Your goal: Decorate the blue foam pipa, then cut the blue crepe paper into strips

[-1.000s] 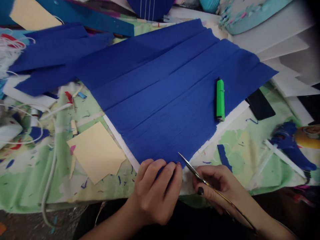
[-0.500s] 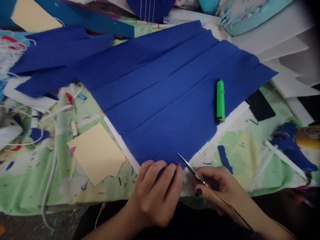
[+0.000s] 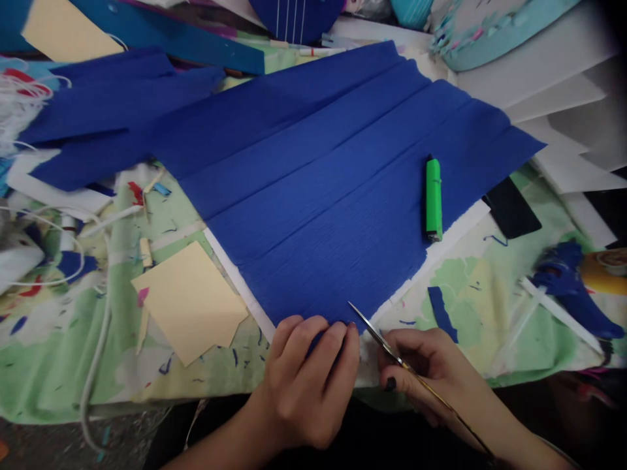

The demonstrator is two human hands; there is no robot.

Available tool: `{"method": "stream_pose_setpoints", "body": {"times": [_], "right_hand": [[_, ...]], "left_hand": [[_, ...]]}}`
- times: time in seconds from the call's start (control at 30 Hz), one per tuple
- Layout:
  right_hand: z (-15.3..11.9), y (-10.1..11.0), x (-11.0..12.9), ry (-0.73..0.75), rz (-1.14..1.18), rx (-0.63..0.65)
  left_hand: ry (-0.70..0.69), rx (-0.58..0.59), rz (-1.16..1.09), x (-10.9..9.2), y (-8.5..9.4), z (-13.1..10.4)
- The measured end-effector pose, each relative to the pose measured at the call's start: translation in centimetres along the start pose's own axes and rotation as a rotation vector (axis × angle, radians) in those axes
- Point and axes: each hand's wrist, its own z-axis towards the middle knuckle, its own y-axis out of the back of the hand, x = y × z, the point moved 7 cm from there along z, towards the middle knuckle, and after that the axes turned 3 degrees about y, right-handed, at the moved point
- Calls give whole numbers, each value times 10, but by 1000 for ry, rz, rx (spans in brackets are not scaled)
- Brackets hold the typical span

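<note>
Two bare hands, one pair of scissors and one large blue sheet are recorded at the near edge of a table.

Blue sheet [image 3: 313,196]: spread across the middle of the table, marked by long slanting creases, its narrow lower corner brought toward the person. A white sheet [image 3: 443,235] is partly covered by it and is seen along both lower edges.

Left hand [image 3: 308,385]: laid over that lower corner, the fingers curled and clamped down on the blue sheet; the thumb is hidden.

Right hand [image 3: 426,365]: held just beside the left, thumb and fingers closed on the scissors [image 3: 385,343]. The silver tip is pointed over the blue sheet, near the left fingertips; whether contact is made cannot be told.

Upon the blue sheet, right side: one green marker-like object [image 3: 434,199], dark at both ends.

To the right: one flat black rectangle [image 3: 514,209], partly overlapped by the blue sheet; one blue strip [image 3: 442,314]; one blue glue gun [image 3: 563,281].

To the left: one beige card [image 3: 191,303], irregularly cut; white string [image 3: 19,98], tangled. All is set on a patterned green tablecloth [image 3: 34,365], strewn with scraps.
</note>
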Motion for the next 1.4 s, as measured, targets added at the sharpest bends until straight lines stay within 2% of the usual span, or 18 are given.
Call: {"method": "stream_pose_setpoints", "body": {"times": [0.33,0.57,0.7,0.83,0.97,1.2,1.4], "right_hand": [[2,0,0,-17,-38,-15],[2,0,4,69,-100,-5],[3,-3,9,92,-92,48],[2,-7,14,92,-50,86],[2,-7,15,80,-39,83],[8,-6,15,86,-69,80],[9,-5,12,74,-108,91]], "left_hand": [[-5,-24,0,-1,0,1],[7,-46,-8,-1,3,2],[15,22,-5,-1,2,3],[25,-58,-10,1,5,1],[7,-62,-9,-1,3,1],[0,50,-11,-3,5,6],[-19,-56,-7,-3,7,3]]}}
